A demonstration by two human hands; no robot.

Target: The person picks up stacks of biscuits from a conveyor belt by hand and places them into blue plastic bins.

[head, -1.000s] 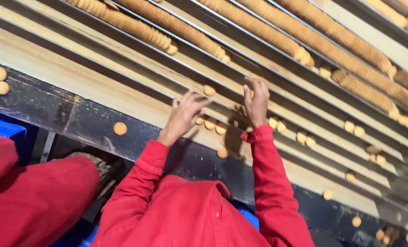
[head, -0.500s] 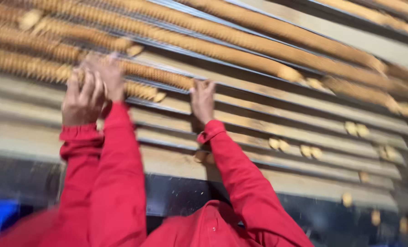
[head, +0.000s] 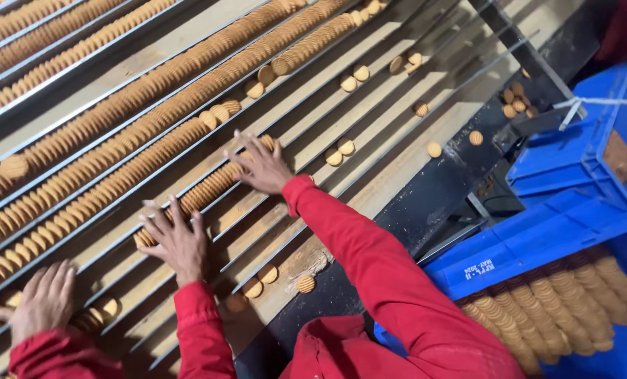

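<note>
A long conveyor (head: 426,151) of pale, worn channels runs diagonally from beyond the hands down toward the wearer, split into lanes by thin metal rails (head: 370,105). Its near edge is a dark, scuffed metal frame (head: 433,196) just right of the hands. Further right, well apart from them, stands a blue plastic crate (head: 538,231), its rim bright under even, warm overhead light. A second blue crate wall (head: 594,133) rises behind it, with a dark metal bracket (head: 531,123) between crate and conveyor. Little floor shows; the gap beneath the frame lies in shadow.
</note>
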